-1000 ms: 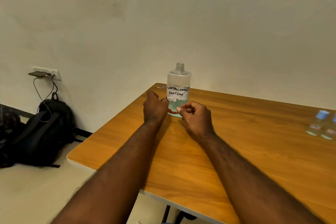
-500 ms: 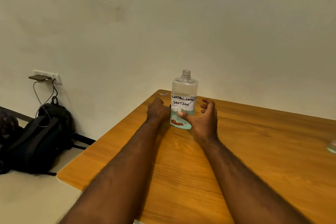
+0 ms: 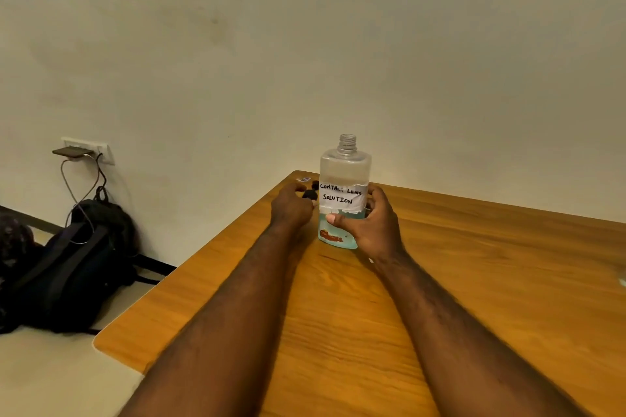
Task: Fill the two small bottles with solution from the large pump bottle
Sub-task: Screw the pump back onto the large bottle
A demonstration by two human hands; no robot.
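A person's right hand [image 3: 369,227] wraps the large bottle [image 3: 343,173], labelled "Contact Lens Solution", thumb across its front. The bottle stands upright near the far left corner of the wooden table [image 3: 474,281]. Just beside it, the left hand [image 3: 291,206] curls its fingers round a small dark piece [image 3: 310,194], too small to identify. The threaded neck [image 3: 347,144] is open, with no pump fitted, so a hasty tilt or squeeze on lifting could slop the blue liquid across the table. The two small bottles are not clearly in view.
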